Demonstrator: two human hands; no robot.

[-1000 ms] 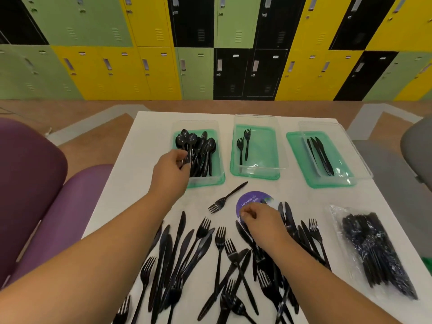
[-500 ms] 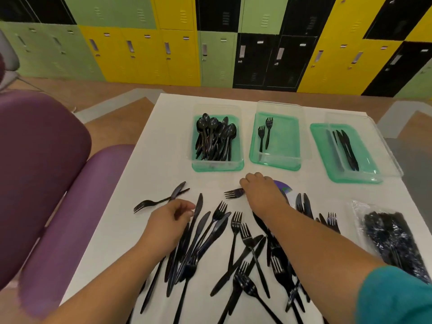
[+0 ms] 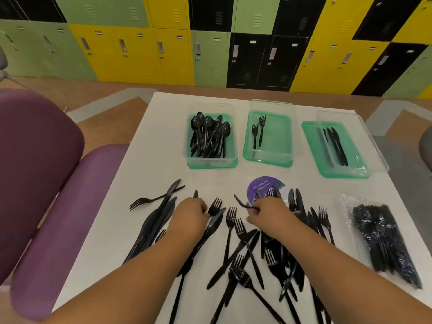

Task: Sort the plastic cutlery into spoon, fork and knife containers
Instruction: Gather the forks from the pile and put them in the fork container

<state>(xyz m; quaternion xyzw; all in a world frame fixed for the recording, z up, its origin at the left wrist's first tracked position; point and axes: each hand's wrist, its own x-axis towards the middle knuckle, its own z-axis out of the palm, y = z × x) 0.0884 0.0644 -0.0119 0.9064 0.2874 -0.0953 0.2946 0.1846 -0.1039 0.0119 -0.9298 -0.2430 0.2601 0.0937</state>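
On the near half of the white counter [image 3: 163,136] lies a loose spread of black forks and knives [image 3: 245,249], and both hands work at its far edge. The left hand [image 3: 190,216] has its fingers curled on a fork [image 3: 215,204], whose tines stick out past the fingertips. The right hand [image 3: 271,215] has its fingers clamped on a thin black piece [image 3: 242,202] seen edge-on, of a kind I cannot tell, just beside a round purple sticker [image 3: 261,187]. Along the far edge stand three clear containers on green bases: the spoon container [image 3: 211,164] at the left is heaped with spoons [image 3: 208,134], the fork container [image 3: 267,163] in the middle holds two forks [image 3: 258,129], and the knife container [image 3: 346,175] at the right holds a few knives [image 3: 336,146]. A clear bag of cutlery [image 3: 383,242] lies by the right edge.
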